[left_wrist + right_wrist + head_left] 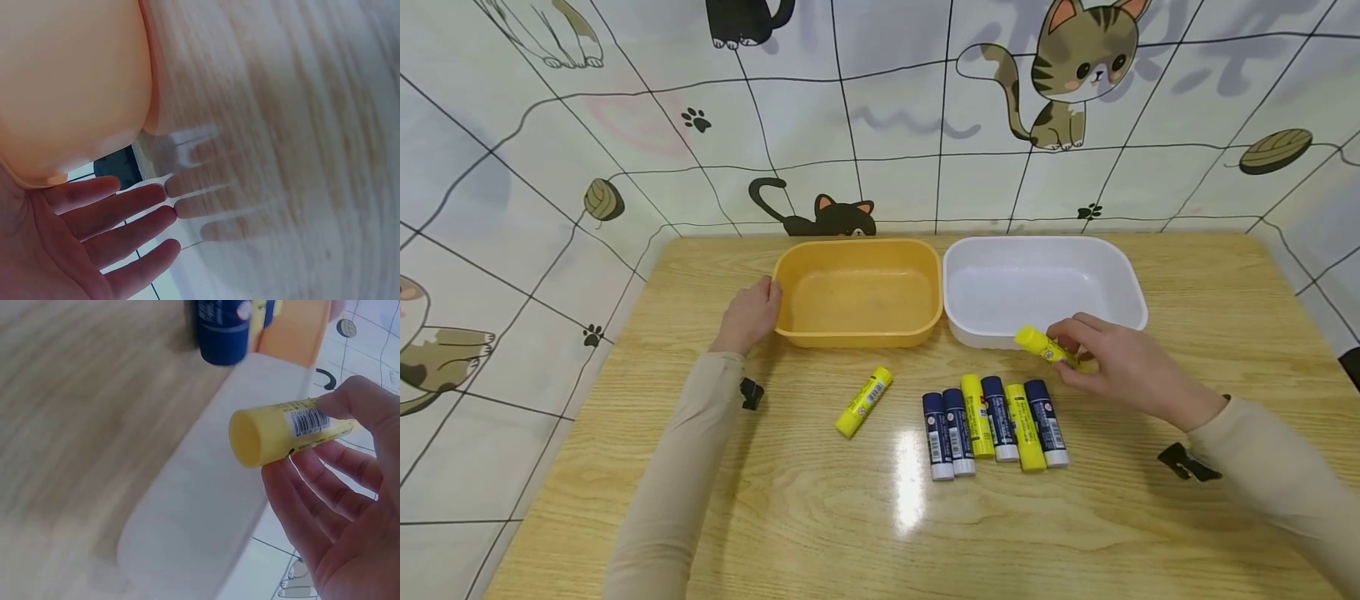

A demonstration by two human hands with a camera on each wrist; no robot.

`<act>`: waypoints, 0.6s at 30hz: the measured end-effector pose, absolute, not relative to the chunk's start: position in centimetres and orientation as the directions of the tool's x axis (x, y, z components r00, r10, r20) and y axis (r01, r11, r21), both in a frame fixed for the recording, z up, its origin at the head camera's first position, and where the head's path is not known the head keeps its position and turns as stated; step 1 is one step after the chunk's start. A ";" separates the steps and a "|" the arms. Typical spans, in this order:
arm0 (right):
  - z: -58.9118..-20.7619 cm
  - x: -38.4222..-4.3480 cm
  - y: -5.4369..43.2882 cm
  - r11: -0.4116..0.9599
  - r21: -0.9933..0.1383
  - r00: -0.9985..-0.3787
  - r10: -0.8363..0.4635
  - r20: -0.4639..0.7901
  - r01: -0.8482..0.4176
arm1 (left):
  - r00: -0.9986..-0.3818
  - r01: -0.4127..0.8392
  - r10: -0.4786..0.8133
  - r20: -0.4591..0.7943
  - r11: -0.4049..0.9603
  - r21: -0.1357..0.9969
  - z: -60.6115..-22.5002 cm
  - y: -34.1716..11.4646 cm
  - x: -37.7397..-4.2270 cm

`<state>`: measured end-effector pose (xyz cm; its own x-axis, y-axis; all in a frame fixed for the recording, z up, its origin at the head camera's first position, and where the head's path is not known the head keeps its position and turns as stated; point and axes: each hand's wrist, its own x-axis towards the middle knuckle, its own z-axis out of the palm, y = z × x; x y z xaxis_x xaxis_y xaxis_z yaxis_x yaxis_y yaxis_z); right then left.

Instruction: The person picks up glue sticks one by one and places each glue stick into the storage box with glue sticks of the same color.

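Note:
My right hand pinches a yellow glue stick between thumb and fingers, just over the front rim of the white bin. In the right wrist view, the held glue stick shows its barcode and hollow bottom end. My left hand touches the left side of the orange-yellow bin; the left wrist view shows its fingers straight, and its thumb is hidden. Another yellow glue stick lies apart in front of that bin. A row of blue and yellow glue sticks lies before the white bin.
The two bins stand side by side at the back of the wooden table. Behind them rises a tiled backdrop with cartoon cats. A black clip-like piece hangs by the right wrist, a smaller black piece by the left.

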<state>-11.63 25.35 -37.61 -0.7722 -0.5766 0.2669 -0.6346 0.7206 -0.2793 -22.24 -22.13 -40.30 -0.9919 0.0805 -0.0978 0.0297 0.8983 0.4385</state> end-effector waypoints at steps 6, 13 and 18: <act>-36.5 -12.4 26.0 0.732 -0.276 -0.781 -0.553 0.291 -0.622 | -0.990 0.032 0.092 -0.103 0.878 0.477 -40.2 -22.0 -22.1; -35.7 -12.7 26.7 0.761 -0.351 -0.838 -0.485 0.249 -0.545 | -0.993 0.072 0.106 -0.049 0.885 0.460 -40.3 -21.9 -22.2; -35.3 -13.2 26.9 0.756 -0.441 -0.874 -0.435 0.214 -0.484 | -0.992 0.110 0.128 -0.015 0.903 0.416 -40.2 -21.9 -22.2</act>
